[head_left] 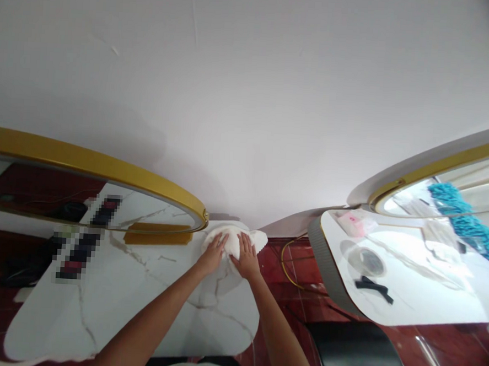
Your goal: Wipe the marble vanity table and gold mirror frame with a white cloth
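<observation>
A bunched white cloth [233, 235] lies at the back right corner of a white marble-patterned table [150, 293], close to the wall. My left hand [213, 254] grips its left part, with the fingers over the top of the folds. On the right part of the same cloth, my right hand [246, 256] has its fingers bent over the fabric and the thumb lower down. Both hands are side by side, a little apart. One end of the cloth sticks out to the right of my right hand. What lies under the cloth is hidden.
Left stands a gold-framed mirror [105, 163], with a gold ledge [158, 237] at its base. Another table [412, 292] at right bears a black strap-like item [374, 288], a clear round lid-like object [366, 261] and a pink package [353, 223]. A black chair [360, 356] stands below it.
</observation>
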